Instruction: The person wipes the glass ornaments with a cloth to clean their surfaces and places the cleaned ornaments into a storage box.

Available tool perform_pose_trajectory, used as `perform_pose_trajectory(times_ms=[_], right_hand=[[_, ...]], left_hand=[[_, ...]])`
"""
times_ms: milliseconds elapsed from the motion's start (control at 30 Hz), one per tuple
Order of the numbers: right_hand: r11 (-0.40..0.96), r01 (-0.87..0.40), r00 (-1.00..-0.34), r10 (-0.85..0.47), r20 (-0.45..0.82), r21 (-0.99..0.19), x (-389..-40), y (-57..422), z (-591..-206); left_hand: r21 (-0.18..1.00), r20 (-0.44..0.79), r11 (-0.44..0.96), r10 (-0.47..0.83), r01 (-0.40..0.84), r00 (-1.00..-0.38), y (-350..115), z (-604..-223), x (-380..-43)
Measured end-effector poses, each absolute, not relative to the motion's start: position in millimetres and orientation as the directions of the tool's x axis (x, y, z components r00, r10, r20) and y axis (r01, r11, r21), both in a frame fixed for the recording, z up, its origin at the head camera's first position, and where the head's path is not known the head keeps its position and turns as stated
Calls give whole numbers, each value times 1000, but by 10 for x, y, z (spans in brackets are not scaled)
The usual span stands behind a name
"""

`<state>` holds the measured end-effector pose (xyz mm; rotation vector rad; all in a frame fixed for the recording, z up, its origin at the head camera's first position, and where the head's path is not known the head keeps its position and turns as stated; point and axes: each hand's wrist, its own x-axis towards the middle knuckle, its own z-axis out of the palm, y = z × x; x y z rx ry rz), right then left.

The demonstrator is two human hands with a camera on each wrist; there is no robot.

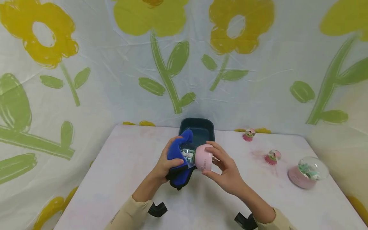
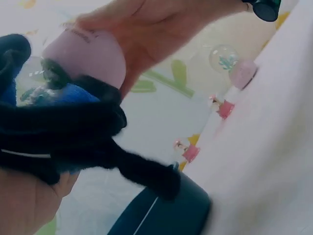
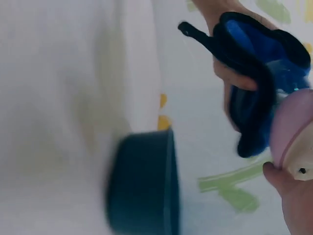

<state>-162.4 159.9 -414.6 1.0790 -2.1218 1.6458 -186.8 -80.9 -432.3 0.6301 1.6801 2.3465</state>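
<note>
A snow globe with a pink base [image 1: 203,158] is held sideways above the table, its glass dome [image 1: 188,154] pointing left. My right hand [image 1: 228,172] grips the base, thumb below and fingers over the top. In my left hand [image 1: 168,163] is a plush blue cloth [image 1: 174,150] with black edging, cupped around the dome and covering part of it. A black strap hangs from the cloth [image 3: 271,93] in the right wrist view. The underside [image 3: 303,156] of the globe shows there as a cream disc with a small metal part.
Behind the hands stands a dark teal tray [image 1: 198,120] at the table's back edge. To the right are a small pink-based globe [image 1: 249,134], a similar small one [image 1: 272,157] and a larger snow globe [image 1: 307,172]. A flowered cloth backdrop [image 1: 115,80] surrounds the table.
</note>
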Motion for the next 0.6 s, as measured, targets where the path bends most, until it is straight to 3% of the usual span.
perform_pose_trajectory(times_ms=[200,333,467,600], right_hand=[[-119,-287,-877,-367,311,-950,-1667,1703,-4197],[-181,-24,-902,-420,99,-983,-1764,1777,-4125],[-135,67,-884,-467,4,-989,-1885,1855,-4027],[47,-10,-895,-445,-12,-999,-1844,1838,-3973]], left_hand=[[940,267,-294,327,171,-907,-679,-4339,-1823],[940,338,-158,289,304,-896,-629,-4390,-1848],[889,435,2,308,458,-846,-600,-4422,-1907],[846,457,115,350,521,-818,-627,-4442,-1887]])
